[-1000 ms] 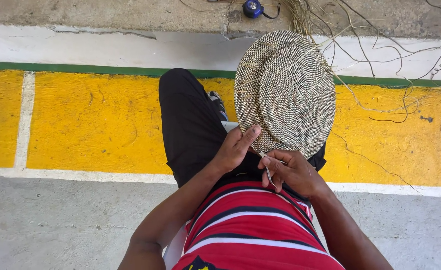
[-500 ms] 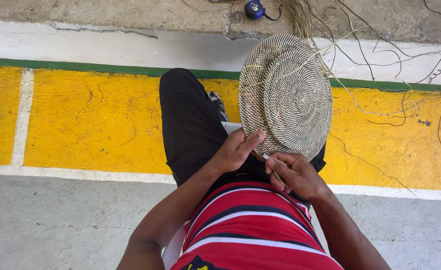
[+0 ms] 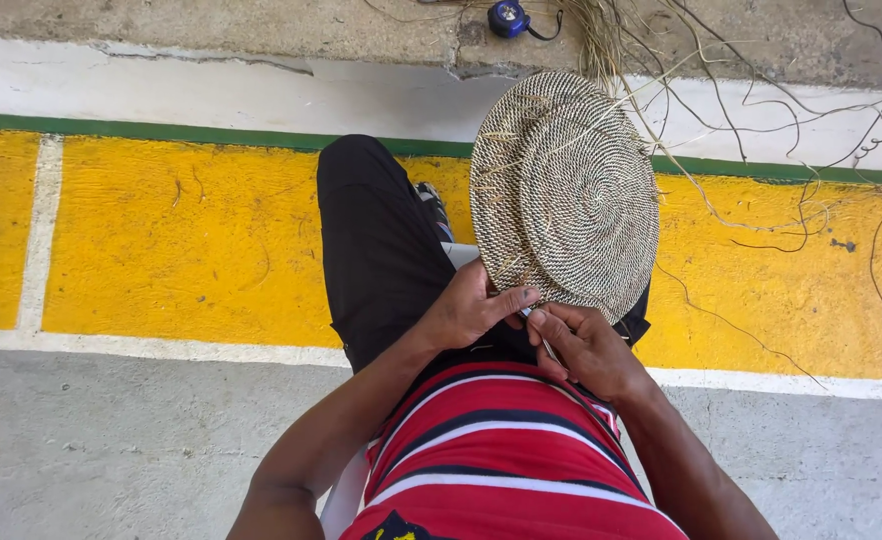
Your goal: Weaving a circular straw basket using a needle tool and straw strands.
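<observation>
On lap – round coiled woven disc point(image 3: 564, 190); left hand point(image 3: 471, 312) pinching rim; right hand point(image 3: 589, 350) gripping thin tool.

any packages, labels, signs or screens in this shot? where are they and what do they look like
No packages, signs or screens show.
Shirt: red with white and dark stripes; a small dark and yellow patch at its bottom edge, too cut off to tell if it is a label.
Tape measure: small, round, blue and black, on the concrete at the top; no label can be made out.
</observation>
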